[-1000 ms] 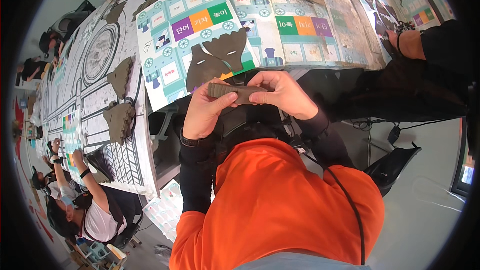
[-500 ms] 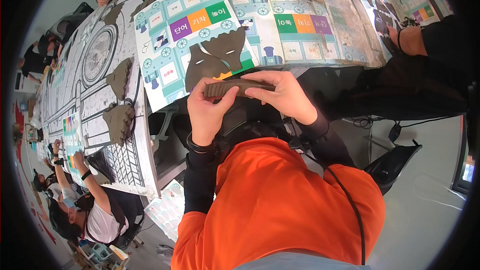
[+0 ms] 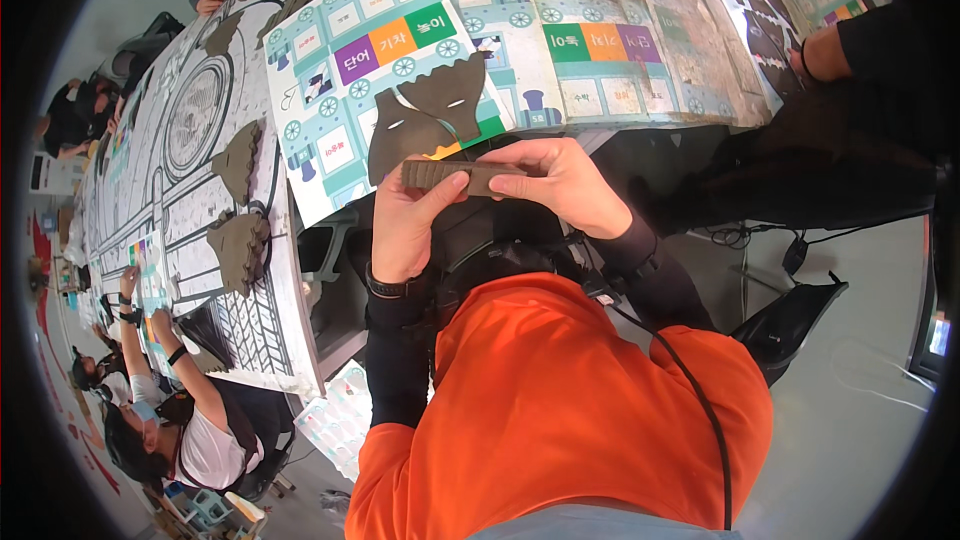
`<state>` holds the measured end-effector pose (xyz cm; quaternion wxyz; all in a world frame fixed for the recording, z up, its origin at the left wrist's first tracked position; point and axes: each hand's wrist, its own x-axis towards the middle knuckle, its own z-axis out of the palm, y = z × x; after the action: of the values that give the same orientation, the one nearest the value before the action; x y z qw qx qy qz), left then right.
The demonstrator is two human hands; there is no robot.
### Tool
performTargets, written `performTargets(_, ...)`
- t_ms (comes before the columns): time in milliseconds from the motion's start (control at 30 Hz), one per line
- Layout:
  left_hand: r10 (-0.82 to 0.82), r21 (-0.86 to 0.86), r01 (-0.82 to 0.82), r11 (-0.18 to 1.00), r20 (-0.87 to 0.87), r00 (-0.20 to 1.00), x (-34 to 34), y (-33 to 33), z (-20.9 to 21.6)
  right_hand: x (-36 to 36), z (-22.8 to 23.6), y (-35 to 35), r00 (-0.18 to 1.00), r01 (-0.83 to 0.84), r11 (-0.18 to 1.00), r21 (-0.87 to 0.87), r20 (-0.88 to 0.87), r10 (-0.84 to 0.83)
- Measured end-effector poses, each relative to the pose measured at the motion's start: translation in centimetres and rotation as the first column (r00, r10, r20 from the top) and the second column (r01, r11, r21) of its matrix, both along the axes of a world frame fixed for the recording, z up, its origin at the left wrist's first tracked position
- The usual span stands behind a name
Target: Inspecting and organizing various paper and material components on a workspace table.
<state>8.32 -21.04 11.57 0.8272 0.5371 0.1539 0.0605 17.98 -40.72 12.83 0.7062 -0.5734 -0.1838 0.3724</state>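
Note:
Between my two hands is a brown-grey piece with a ribbed edge (image 3: 428, 175), held level just off the near table edge. My left hand (image 3: 404, 230) pinches its left part, thumb pressed on the near side. The right hand (image 3: 575, 190) grips the other end between thumb and fingers. Just beyond lie two flat brown-grey cut pieces, one wide (image 3: 400, 140) and one with a scalloped edge (image 3: 455, 90), each with a small slit. Both rest on a printed sheet (image 3: 330, 165) with coloured blocks and wheel drawings.
More scalloped brown pieces (image 3: 238, 250) lie on the line-patterned table (image 3: 180, 210) to the left. Similar pieces (image 3: 765, 30) lie at the far right near another person's hand (image 3: 822, 55). Several people work along the left side. A dark cable (image 3: 690, 390) runs over my orange top.
The held piece and my hands have shifted slightly left, and the piece sits a little flatter. At the left, a person's raised arms have moved slightly.

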Motion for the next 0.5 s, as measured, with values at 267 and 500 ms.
performTargets(267, 0.04, 0.418, -0.043, 0.907, 0.017, 0.999, 0.0, -0.8, 0.1, -0.1, -0.8, 0.1, 0.996, 0.071, 0.997, -0.026, 0.058, -0.07)
performTargets(500, 0.032, 0.583, 0.0, 0.812, -0.046, 0.998, -0.5, -1.1, 0.9, -0.3, -1.5, 0.0, 0.991, 0.101, 0.992, -0.07, 0.092, -0.094)
